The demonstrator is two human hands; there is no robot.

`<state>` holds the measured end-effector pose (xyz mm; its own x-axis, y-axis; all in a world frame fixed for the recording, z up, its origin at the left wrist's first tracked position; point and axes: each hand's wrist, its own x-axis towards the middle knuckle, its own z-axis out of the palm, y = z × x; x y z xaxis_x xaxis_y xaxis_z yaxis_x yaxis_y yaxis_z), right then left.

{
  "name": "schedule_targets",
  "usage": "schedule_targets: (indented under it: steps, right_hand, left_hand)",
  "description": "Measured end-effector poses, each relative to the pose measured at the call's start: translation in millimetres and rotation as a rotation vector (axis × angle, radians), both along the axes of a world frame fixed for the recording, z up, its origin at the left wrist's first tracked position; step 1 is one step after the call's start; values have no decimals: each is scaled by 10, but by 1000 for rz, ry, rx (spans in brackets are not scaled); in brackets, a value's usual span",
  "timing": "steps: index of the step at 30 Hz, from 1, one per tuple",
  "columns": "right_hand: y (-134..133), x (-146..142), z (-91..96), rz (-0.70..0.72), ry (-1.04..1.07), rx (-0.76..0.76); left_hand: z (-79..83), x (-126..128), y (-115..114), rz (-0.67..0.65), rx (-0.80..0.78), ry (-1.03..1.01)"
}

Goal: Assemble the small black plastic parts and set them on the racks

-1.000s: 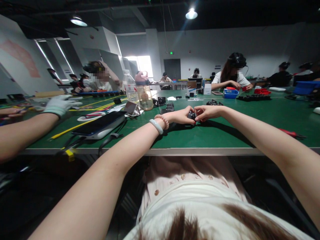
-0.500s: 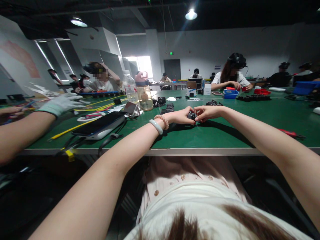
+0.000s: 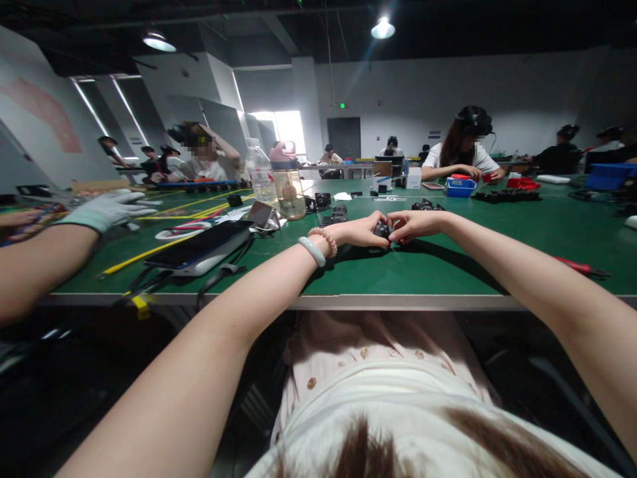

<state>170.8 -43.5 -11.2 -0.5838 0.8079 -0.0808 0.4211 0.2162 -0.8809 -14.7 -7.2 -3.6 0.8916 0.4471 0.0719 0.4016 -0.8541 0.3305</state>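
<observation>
Between my two hands, just above the green table (image 3: pixel 348 275), is a small black part (image 3: pixel 381 230), mostly covered by fingers; its exact kind does not show. My left hand (image 3: pixel 365 230) closes on it from the left, thumb and fingers bent around it. From the right, my right hand (image 3: pixel 411 224) grips the same part with its fingertips. Behind the left hand lies a group of black parts (image 3: pixel 338 214), and another black cluster (image 3: pixel 425 206) sits behind the right hand.
A co-worker's gloved hand (image 3: pixel 107 209) reaches in at left. Nearby are a phone-like device on a white block (image 3: pixel 204 249) with cables, and a drink bottle (image 3: pixel 289 192). To the right lie a red-handled tool (image 3: pixel 577 266) and a blue bin (image 3: pixel 459 188).
My hands and the black part keep nearly the same place. The co-worker's gloved hand at left has shifted a little to the left.
</observation>
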Motion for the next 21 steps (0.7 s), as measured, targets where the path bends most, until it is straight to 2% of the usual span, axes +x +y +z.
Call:
schedule_targets:
  steps: [21]
  right_hand:
    - [-3, 4, 2, -4, 12, -11]
  left_hand:
    - [-6, 0, 16, 13, -9, 5]
